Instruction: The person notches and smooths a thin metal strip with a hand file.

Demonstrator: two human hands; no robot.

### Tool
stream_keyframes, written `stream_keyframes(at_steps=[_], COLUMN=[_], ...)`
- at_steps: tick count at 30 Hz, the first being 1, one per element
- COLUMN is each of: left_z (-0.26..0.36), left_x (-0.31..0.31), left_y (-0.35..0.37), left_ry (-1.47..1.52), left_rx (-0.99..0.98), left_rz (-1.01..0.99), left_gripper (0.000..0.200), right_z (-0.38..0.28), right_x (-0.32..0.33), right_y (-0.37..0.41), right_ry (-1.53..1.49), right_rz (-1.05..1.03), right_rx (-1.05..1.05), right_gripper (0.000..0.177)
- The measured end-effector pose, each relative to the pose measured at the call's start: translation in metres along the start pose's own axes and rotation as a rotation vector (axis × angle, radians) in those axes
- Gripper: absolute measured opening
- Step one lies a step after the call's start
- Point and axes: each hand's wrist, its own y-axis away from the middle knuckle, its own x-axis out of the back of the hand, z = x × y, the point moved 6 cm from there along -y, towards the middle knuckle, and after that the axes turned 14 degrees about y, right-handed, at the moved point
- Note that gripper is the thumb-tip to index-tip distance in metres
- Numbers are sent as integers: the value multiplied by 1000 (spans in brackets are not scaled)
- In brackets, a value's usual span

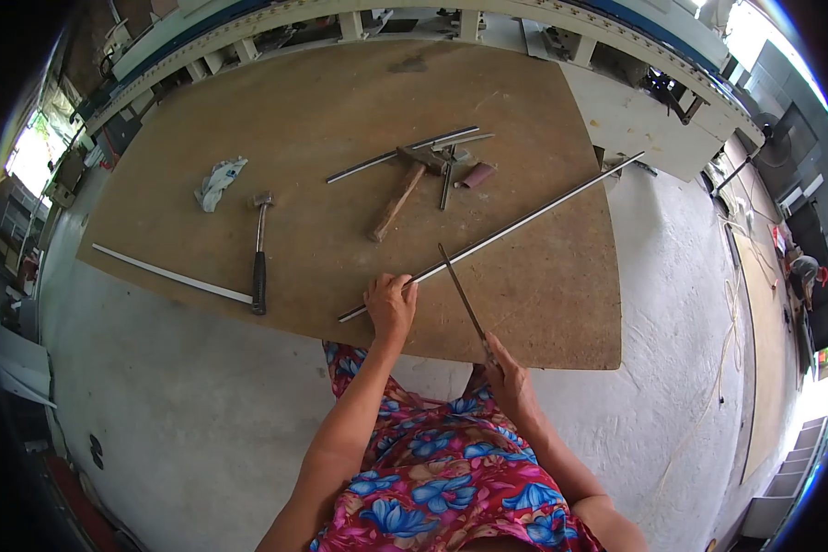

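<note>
Your left arm reaches forward from the lower left, its hand (392, 309) palm-down near the lower end of the long, narrow, white-and-dark strip (524, 220), fingers curled over it. That strip slants across the brown, flat-topped table (543, 322), its far end past the right edge. Your right forearm angles up and inward; its hand (512, 375) grips the slim, dark, rod-like tool (464, 301), whose upper part crosses the strip.
</note>
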Motion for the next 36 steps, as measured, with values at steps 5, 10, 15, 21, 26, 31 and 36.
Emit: stream_keyframes(at_steps=[5, 10, 15, 21, 26, 31, 36], left_z=[1, -6, -53, -66, -10, 1, -3], left_x=[4, 3, -24, -12, 4, -2, -4], left_y=[-12, -51, -95, -101, -33, -6, -6], left_ry=[-2, -25, -120, -47, 100, 15, 19], left_rx=[55, -111, -34, -84, -93, 6, 1], left_rz=[-14, -52, -214, -87, -170, -137, -95], left_gripper=[24, 26, 36, 46, 38, 24, 19], right_z=[5, 15, 15, 12, 12, 0, -8], right_x=[-21, -30, -31, -28, -29, -25, -31], right_y=[-32, -31, -33, -32, -33, -26, -11], right_ry=[15, -8, 10, -12, 9, 86, 123], right_rz=[-30, 6, -27, -28, -14, -20, -34], right_rx=[-11, -4, -49, -55, -20, -5, 37], right_gripper=[48, 47, 48, 48, 48, 51, 50])
